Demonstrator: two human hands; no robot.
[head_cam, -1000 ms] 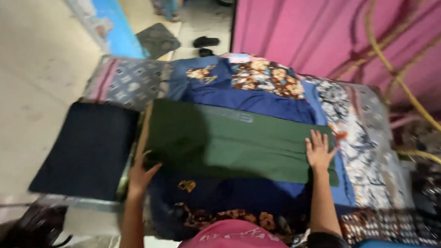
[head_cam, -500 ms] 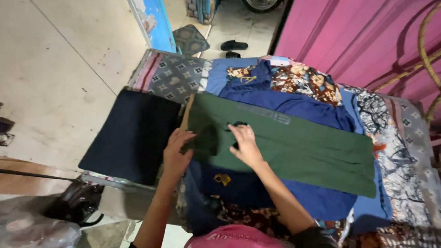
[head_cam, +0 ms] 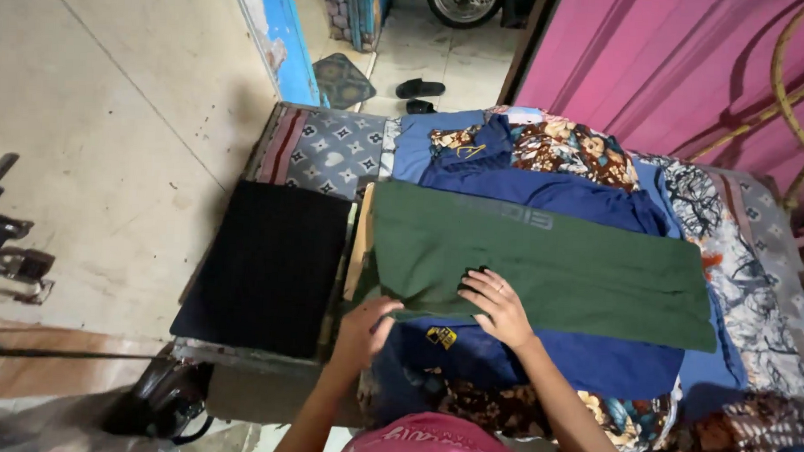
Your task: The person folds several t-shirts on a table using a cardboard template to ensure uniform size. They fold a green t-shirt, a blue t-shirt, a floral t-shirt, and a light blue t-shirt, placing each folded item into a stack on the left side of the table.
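Currently: green cloth (head_cam: pixel 543 262), spread flat over the blue garment (head_cam: pixel 540 356), black mat (head_cam: pixel 271 266) to its left. My left hand (head_cam: pixel 363 327) pinches the cloth's near-left corner; my right hand (head_cam: pixel 502 305) lies open, pressing its near edge. Best kept taut, edges aligned, palm smoothing creases.

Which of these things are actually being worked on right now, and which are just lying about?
In hand:
- green garment, spread flat
- left hand at its near left corner
- right hand pressing flat on it
- blue garment underneath

Lying about:
- black folded cloth on the left
- sandals on the floor
- pink curtain
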